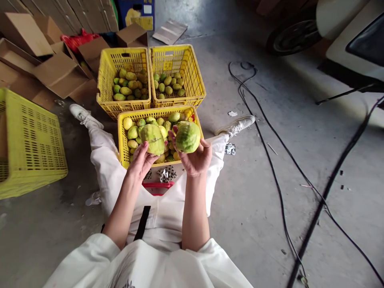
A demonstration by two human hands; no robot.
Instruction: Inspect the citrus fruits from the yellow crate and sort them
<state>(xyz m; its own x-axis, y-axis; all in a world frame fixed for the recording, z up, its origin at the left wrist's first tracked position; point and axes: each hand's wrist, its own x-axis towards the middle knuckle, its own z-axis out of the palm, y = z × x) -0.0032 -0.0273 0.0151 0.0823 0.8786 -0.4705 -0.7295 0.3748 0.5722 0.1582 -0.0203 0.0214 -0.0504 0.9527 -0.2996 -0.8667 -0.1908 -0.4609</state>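
My left hand (pixel 141 162) is closed round a yellow-green guava-like fruit (pixel 152 140) that has a dark line across its skin. In my right hand (pixel 193 158) sits a rounder, greener fruit (pixel 188 137), with my fingers curled about its sides. Both fruits are held up above a yellow plastic crate (pixel 121 150) between my legs, and they hide part of what lies in it. Several green and yellow fruits (pixel 133 133) fill that crate.
Behind stand two more yellow crates, a left one (pixel 103 86) and a right one (pixel 198 84), each with fruit. Another crate (pixel 39 140) is at far left. Cardboard boxes (pixel 60 72) pile up behind it. Black cables (pixel 277 188) cross the floor near a vehicle (pixel 354 52).
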